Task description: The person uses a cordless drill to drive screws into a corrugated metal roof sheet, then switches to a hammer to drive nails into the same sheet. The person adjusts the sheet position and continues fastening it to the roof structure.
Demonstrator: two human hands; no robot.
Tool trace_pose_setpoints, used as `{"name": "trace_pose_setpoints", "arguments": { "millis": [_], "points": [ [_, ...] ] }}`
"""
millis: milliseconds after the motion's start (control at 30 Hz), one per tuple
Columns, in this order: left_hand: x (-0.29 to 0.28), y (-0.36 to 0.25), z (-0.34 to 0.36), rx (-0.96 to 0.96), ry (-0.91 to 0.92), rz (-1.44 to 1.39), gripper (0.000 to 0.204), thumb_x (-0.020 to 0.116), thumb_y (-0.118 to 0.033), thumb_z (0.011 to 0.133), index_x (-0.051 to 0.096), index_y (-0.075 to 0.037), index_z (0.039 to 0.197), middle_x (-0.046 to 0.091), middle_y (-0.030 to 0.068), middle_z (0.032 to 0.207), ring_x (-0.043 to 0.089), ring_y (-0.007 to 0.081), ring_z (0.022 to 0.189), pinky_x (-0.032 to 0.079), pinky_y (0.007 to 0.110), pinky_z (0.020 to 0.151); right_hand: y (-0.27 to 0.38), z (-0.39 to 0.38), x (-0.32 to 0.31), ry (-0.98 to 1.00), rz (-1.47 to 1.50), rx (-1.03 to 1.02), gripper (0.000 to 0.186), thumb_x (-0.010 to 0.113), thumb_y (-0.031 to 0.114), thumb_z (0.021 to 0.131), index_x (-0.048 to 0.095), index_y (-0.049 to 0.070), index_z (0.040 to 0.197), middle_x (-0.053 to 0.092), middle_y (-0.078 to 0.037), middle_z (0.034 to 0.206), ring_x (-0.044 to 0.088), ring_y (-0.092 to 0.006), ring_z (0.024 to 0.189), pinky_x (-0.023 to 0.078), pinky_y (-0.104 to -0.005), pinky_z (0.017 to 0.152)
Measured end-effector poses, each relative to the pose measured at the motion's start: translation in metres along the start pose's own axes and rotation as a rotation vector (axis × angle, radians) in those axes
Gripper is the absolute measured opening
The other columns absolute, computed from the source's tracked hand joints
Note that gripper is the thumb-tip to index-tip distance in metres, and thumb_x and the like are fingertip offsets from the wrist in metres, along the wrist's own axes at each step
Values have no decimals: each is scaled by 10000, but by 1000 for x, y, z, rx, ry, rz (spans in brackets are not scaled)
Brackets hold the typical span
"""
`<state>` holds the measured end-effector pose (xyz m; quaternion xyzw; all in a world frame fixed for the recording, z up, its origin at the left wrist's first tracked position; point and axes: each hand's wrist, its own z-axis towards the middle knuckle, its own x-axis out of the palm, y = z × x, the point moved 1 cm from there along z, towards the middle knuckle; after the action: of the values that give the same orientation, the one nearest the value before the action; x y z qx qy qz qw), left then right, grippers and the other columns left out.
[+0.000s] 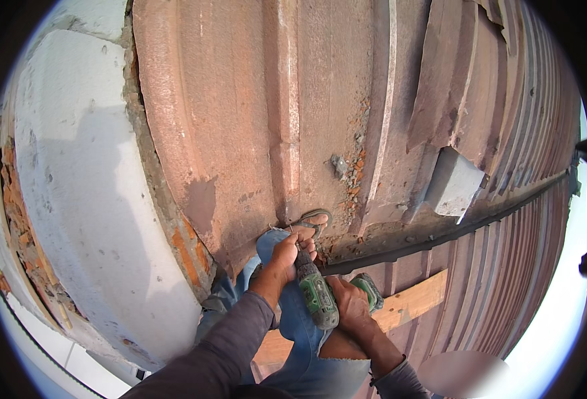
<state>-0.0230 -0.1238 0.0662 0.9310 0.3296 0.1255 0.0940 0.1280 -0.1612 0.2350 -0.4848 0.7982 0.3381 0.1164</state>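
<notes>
A green and black cordless drill (318,299) is in my right hand (351,304), its fingers wrapped round the handle and its battery end (369,290) sticking out to the right. The drill's nose points away from me and slightly left. At its chuck (304,261), my left hand (289,251) is closed, fingers pinched together at the front end. Whatever lies between those fingers is too small to make out. Just beyond the hands is my sandalled foot (315,220) on the roof sheet, with my jeans-clad leg (292,326) beneath the drill.
Reddish ribbed metal roofing (227,120) spreads ahead. A white wall (87,166) with exposed brick edges runs along the left. A dark gutter (453,234) crosses to the right, near a bent metal piece (456,183). Rubble (356,169) and a wooden plank (416,299) lie on the roof.
</notes>
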Motion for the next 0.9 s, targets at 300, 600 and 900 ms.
{"name": "trace_pose_setpoints", "arguments": {
  "millis": [300, 600, 900],
  "points": [
    [-10, -8, 29, 26, 100, 68, 266, 356, -252, 1129, 554, -86, 1069, 604, 47, 805, 620, 181, 697, 619, 402, 702, 4, 21, 24, 10, -144, 69, 336, 614, 209, 928, 598, 96, 1244, 713, -178, 1038, 725, -429, 926, 572, -535, 804],
    [-6, -9, 31, 20, 64, 100, 252, 361, -198, 1109, 571, -98, 1014, 585, 24, 774, 588, 161, 678, 601, 395, 709, -5, 20, 29, 11, -62, 62, 350, 614, 240, 935, 590, 106, 1257, 719, -186, 1072, 721, -448, 925, 566, -551, 805],
    [-6, -16, 44, -21, 69, 99, 245, 362, -189, 1104, 538, -88, 966, 584, 38, 745, 579, 181, 644, 601, 413, 694, -4, 32, 26, 52, -40, 113, 327, 607, 280, 942, 590, 98, 1213, 723, -202, 1071, 717, -455, 943, 556, -561, 821]
  ]
}}
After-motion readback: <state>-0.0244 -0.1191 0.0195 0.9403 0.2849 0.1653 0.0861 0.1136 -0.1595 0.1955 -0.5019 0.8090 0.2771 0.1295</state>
